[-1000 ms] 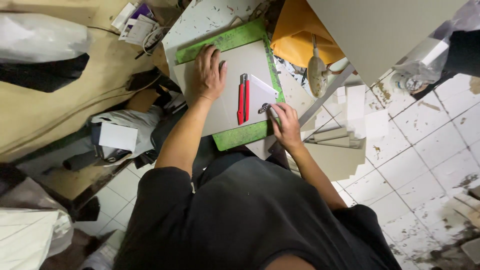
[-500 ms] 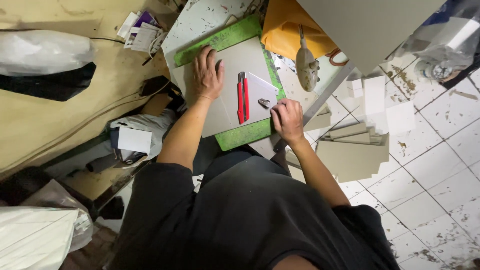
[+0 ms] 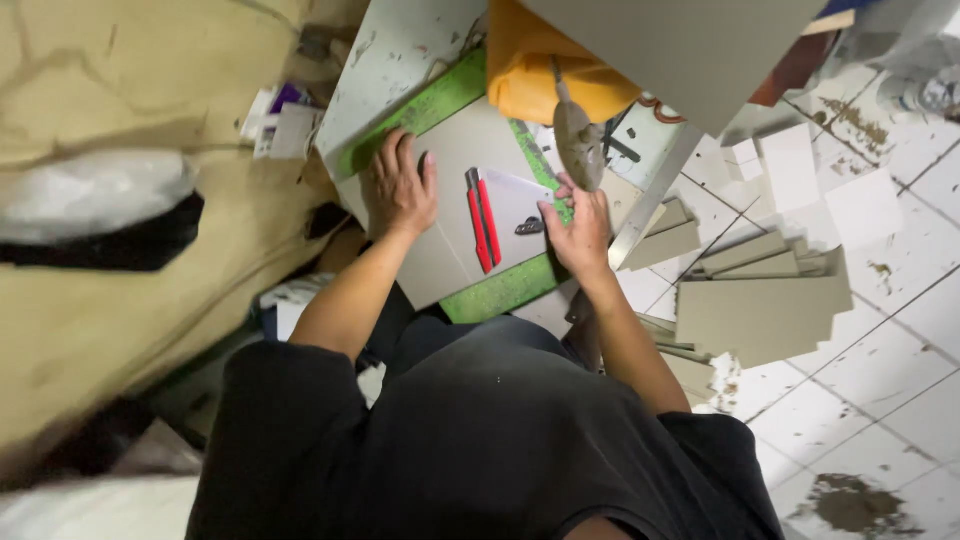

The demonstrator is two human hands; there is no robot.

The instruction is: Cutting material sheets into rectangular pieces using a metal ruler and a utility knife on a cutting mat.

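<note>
1. Grey worktable (image 3: 400, 45), paint-flecked, spreading out beyond and around both sets of fingertips
2. Green cutting mat (image 3: 500, 290) lying on that table, showing as a strip just past the left fingertips and again on the wrist side of the right fingers
3. Grey cardboard sheet (image 3: 450, 170) resting flat on the mat, directly beneath the left fingers and reaching across to the right fingers
4. Stack of grey board offcuts (image 3: 755, 315) down on the tiled floor, well apart from the right fingers on their outer side
5. Orange cloth bag (image 3: 545, 75) bunched at the far edge of the table, beyond the right fingertips
6. Left hand (image 3: 400, 190) with fingers (image 3: 385, 160) spread and released, pressed flat on the cardboard sheet, grasping nothing
7. Right hand (image 3: 580, 230) at the near edge of the white sheet, fingers (image 3: 552, 215) loosely curled and touching it; too small to tell whether anything is pinched
8. White sheet (image 3: 515, 205) lying on the cardboard sheet, between the two sets of fingers, its edge under the right fingertips
9. Red utility knife (image 3: 483, 220) lying free on the cardboard sheet between the two hands, just beside the white sheet, nearer the right fingers yet clear of them
10. Small dark object (image 3: 529, 227) on the white sheet, right at the right fingertips; too small to identify
</note>
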